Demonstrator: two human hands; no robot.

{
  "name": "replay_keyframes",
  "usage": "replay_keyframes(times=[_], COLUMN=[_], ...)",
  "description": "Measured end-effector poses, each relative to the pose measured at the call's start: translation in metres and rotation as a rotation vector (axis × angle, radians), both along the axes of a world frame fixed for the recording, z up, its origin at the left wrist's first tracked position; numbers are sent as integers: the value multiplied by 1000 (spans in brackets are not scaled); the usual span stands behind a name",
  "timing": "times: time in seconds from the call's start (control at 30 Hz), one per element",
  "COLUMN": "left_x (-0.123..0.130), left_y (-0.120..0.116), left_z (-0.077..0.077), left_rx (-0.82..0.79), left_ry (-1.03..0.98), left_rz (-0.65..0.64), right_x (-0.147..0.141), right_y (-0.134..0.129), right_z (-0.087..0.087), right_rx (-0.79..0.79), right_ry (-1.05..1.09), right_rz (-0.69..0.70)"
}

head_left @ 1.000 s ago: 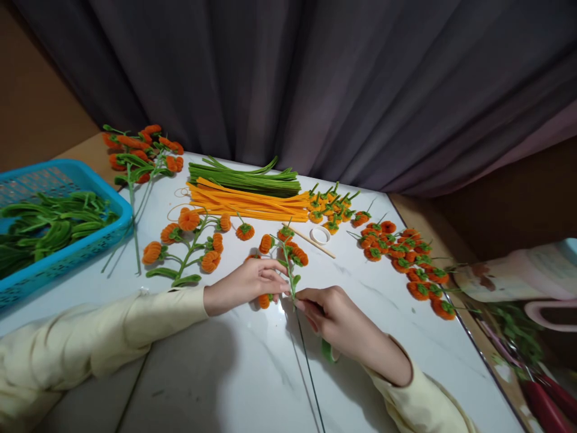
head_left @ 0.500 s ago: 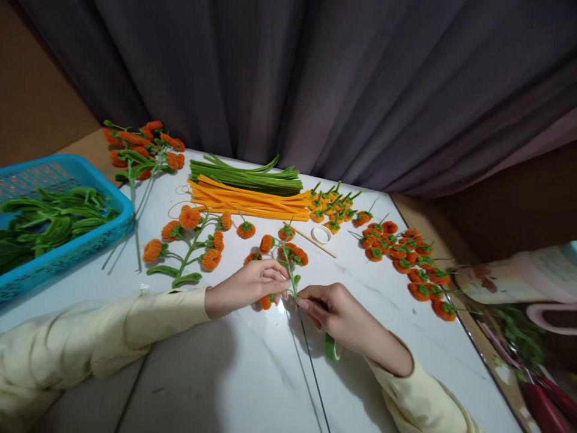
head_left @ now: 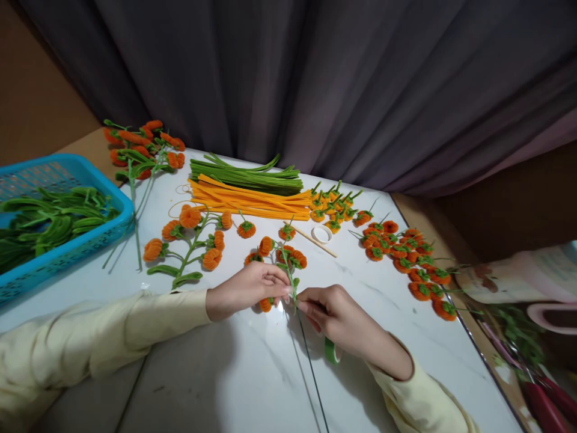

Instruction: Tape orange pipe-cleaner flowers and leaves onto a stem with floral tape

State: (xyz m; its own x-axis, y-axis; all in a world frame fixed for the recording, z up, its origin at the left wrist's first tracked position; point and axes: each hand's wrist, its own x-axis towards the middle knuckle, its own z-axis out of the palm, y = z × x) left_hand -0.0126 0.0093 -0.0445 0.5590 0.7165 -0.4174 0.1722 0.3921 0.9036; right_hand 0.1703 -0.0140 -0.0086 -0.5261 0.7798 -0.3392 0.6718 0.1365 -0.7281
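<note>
Beneath the flower stem [head_left: 290, 266], white tabletop [head_left: 198, 373]; curtain [head_left: 270, 78] behind.

White table [head_left: 261, 367] bearing orange flowers [head_left: 211, 259], green strips [head_left: 246, 178], yellow strips [head_left: 252, 203].

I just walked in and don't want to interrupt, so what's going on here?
A person is working on a spray of orange flowers. The left hand and right hand meet at its green stem; exactly what each pinches is too small to tell. A dark wire runs from there toward the near edge. A roll of green tape sits by the right hand. Off to the left lie a leafy spray and a blue basket of green leaves.
</note>
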Motion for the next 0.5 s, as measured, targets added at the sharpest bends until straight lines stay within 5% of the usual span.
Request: replay_keyframes(times=[0.3,0.5], left_x=[-1,6], left_y=[1,-5], left_z=[2,5], left_rx=[46,50], left_ry=[-7,26], left_rz=[-12,11], right_x=[0,-6], right_y=[-3,-14], right_z=[0,9], right_rx=[48,170], right_ry=[-9,-232], right_rz=[35,29])
